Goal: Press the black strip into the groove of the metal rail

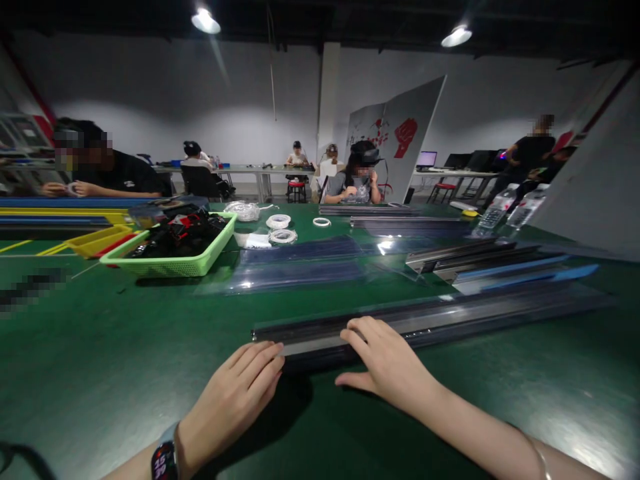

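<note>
A long dark profile strip [420, 321] with a grey band along its middle lies slantwise on the green table, apparently inside a clear plastic sleeve. At its left end my left hand [245, 383] is closed, fingers pressed together over the end; the thumb is hidden. My right hand [383, 357] rests farther along the strip, fingertips on its upper face and thumb held apart near the close edge. Beyond the strip, clear plastic sleeves [300, 270] lie flat. More dark profiles [475, 257], some with blue edges, sit at the right.
A light green basket [175, 265] of black and red items stands at left, beside a yellow tray [100, 240]. Rolls of tape [283, 236] lie at the back middle. Water bottles [495, 210] stand back right. People [357, 177] sit across the table.
</note>
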Tool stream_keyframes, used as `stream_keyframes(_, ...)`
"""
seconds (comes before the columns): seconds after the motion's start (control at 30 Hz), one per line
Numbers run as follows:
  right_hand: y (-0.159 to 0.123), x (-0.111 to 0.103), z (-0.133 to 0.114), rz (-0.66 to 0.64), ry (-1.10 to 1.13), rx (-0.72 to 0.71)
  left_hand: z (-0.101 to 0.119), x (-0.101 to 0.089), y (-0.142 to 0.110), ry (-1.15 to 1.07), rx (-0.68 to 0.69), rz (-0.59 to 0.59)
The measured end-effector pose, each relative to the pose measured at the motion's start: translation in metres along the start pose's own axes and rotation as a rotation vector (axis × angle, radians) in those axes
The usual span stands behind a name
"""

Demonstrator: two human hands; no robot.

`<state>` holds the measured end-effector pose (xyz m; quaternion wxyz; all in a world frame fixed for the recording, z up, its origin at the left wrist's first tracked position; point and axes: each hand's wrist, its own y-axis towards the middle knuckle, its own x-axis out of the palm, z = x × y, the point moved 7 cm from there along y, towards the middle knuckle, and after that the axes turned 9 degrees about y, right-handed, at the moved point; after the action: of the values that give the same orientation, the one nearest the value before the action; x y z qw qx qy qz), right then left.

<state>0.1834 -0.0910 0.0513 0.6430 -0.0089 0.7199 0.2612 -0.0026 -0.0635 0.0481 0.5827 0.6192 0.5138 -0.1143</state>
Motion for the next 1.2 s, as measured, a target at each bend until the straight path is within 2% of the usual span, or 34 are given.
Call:
stream_keyframes(0.13, 0.01, 0.002, 0.003, 0.071, 0.024, 0.018, -0.005, 0.006, -0.003, -0.013, -0.041, -0.027)
stream_keyframes(0.33, -0.002, -0.003, 0.017, 0.204, 0.048, -0.026, -0.013, 0.016, -0.002, -0.105, -0.125, -0.059)
stream_keyframes(0.63, 0.0, 0.004, 0.019, 0.232, 0.083, -0.044, -0.015, 0.021, -0.003, -0.154, -0.162, -0.102)
stream_keyframes(1.2, 0.0, 0.008, 0.018, 0.202, 0.101, -0.031, -0.018, 0.028, -0.008, -0.104, -0.216, -0.167)
